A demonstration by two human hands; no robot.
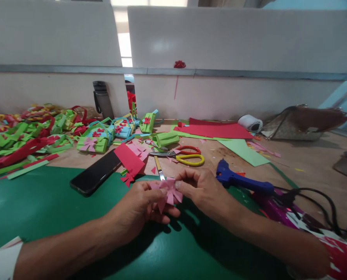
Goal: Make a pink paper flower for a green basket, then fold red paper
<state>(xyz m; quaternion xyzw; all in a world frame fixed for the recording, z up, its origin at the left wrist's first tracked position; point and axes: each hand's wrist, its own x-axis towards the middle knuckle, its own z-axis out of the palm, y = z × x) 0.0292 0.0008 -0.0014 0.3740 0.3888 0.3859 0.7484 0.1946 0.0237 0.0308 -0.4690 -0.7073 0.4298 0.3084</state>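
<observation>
A pink paper flower with several petals is held between both hands above the green mat. My left hand pinches its left side, thumb on top and fingers beneath. On the right edge, the thumb and index finger of my right hand are closed on a petal. Just behind the flower lies a cutter with its blade toward me. Scissors with red and yellow handles rest behind it. A red paper piece and a small red flower lie left of the cutter.
A black phone lies at left. Behind it are small paper bags and a heap of green strips. At right are a blue glue gun with a cable and a handbag. A bottle stands by the partition.
</observation>
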